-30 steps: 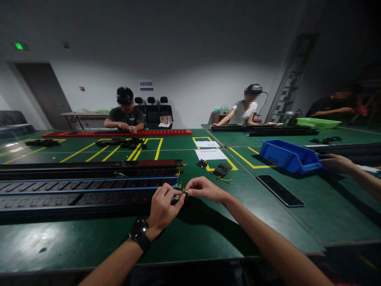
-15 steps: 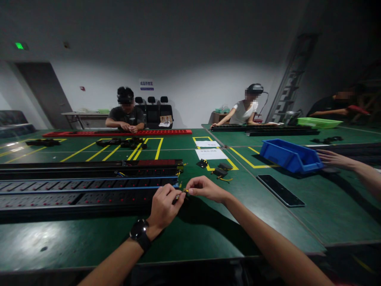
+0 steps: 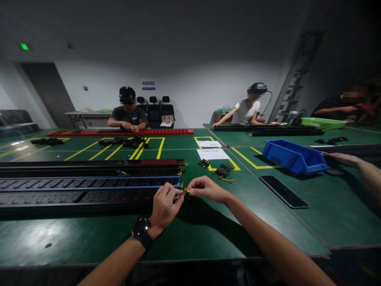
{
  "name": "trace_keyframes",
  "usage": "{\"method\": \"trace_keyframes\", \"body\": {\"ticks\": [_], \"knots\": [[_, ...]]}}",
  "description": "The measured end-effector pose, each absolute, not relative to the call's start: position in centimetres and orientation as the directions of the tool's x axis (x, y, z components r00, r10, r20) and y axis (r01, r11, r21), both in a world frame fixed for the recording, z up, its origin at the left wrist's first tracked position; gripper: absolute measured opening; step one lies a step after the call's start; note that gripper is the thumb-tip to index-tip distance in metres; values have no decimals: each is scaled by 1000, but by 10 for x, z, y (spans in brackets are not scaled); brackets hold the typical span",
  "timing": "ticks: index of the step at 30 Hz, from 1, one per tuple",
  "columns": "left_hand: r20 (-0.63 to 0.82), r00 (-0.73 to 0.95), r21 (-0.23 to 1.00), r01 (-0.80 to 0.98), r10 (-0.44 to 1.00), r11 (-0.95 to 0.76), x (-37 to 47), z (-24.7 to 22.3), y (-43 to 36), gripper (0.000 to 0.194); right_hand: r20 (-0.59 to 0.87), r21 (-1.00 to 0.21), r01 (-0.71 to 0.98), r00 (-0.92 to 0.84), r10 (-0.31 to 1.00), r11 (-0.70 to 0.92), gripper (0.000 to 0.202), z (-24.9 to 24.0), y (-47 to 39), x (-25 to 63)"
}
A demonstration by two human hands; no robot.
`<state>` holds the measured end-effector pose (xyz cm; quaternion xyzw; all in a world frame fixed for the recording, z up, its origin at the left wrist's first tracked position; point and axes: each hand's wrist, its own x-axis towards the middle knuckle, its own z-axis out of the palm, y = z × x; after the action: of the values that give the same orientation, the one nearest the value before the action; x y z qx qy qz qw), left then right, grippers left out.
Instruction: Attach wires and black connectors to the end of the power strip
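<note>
My left hand, with a dark watch on its wrist, is closed in a pinch at the right end of the long black strips. My right hand meets it fingertip to fingertip, also pinching. Between them is a small part with a yellow bit, too small to make out and mostly covered by the fingers. The nearest long black strip carries rows of red dots and lies just left of my left hand. Behind it is a blue-edged strip. Short wires stick out near the strip ends.
Beyond my right hand lie dark blocks with yellow wires and white paper sheets. To the right are a phone and a blue bin, with another person's hand beside it. Co-workers sit across the green table.
The whole view has shifted slightly, so most things appear a little further right. Both my hands keep their pinch at nearly the same spot. The other person's hand by the bin has moved slightly.
</note>
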<state>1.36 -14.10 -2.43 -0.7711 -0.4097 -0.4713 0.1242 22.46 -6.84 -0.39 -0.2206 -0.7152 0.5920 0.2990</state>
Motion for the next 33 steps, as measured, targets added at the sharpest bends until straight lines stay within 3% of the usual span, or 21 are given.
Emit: {"method": "trace_keyframes", "body": {"ticks": [5,11,16,22,33], "knots": [[813,204,211,769,545,-604,15,-22,-141,11,176,-976,-45,-734,656,213,39,-5,-67,225],[766,299,158,770,569,-618,16,-20,-140,23,180,-974,-34,-716,674,224,40,-5,-67,225],[742,295,232,730,602,-643,17,-16,-144,30,211,-968,-56,-704,678,243,37,-4,-68,224],[727,260,332,677,635,-657,18,-13,-145,26,229,-960,-49,-700,677,275,38,-6,-67,226],[779,177,333,697,602,-636,17,-21,-140,10,206,-962,-15,-698,685,274,44,-5,-66,227]]}}
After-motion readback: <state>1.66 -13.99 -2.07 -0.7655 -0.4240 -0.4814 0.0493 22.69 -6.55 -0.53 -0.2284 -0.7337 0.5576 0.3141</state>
